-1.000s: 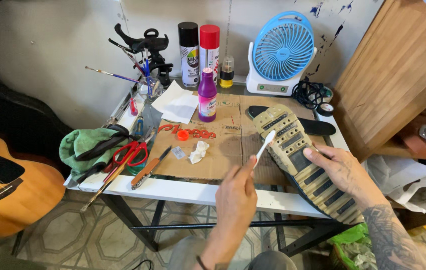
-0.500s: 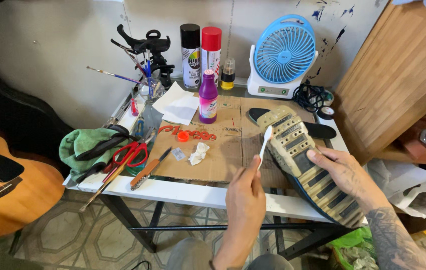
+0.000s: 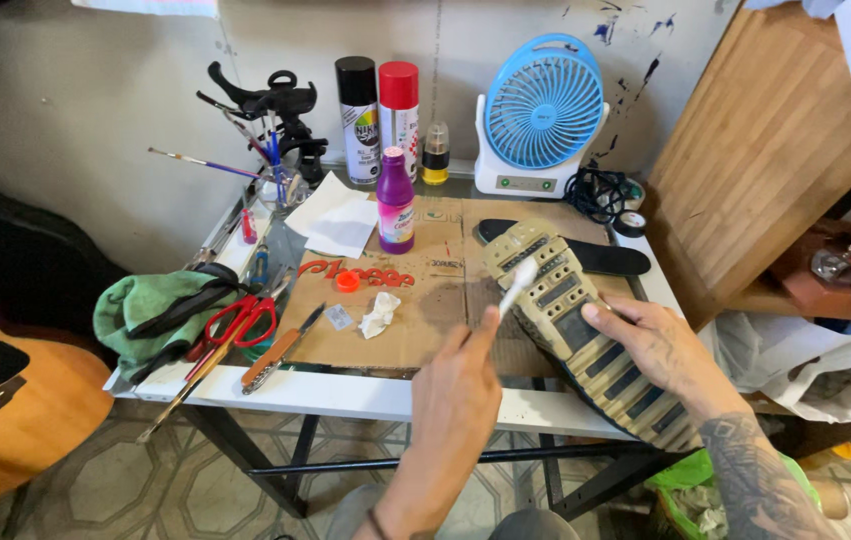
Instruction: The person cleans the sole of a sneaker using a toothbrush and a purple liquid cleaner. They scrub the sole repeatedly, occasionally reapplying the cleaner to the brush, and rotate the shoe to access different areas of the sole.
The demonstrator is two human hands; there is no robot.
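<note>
A shoe lies sole up on the right part of the table, its tan and black tread facing me. My right hand rests on the sole's middle and steadies it. My left hand grips a white toothbrush whose head touches the tread near the shoe's far end. A flat sheet of cardboard lies under the shoe. A purple bottle stands open beside its orange cap.
Two spray cans, a small yellow bottle and a blue fan line the wall. Red scissors, a green cloth and brushes sit left. A guitar leans at left; a wooden board at right.
The toothbrush head has shifted slightly along the tread toward the shoe's far end. The shoe and my right hand stay about where they were.
</note>
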